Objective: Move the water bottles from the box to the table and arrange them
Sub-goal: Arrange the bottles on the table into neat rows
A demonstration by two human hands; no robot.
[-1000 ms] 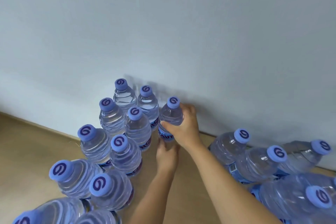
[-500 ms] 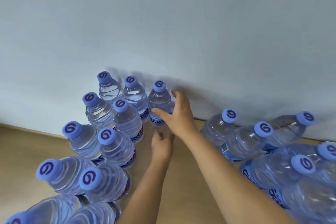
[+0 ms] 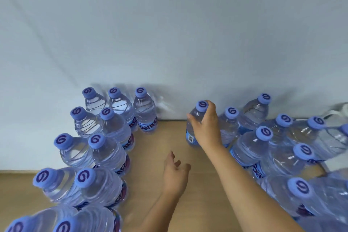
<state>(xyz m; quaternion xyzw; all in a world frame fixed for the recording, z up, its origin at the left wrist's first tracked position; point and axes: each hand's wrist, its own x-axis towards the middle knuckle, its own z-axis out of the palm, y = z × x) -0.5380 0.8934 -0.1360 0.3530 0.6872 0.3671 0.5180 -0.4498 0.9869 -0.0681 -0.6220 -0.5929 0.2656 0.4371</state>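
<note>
The right hand [image 3: 206, 126] curled its fingers [image 3: 194, 119] around a water bottle [image 3: 195, 118] standing far right of centre on the table [image 3: 169, 137], beside a crowded right cluster [image 3: 263, 137]. Pulling it sideways could topple those neighbours. The left hand [image 3: 175, 175] hovered empty, fingers loosely spread, near the tidy left rows [image 3: 105, 137].
</note>
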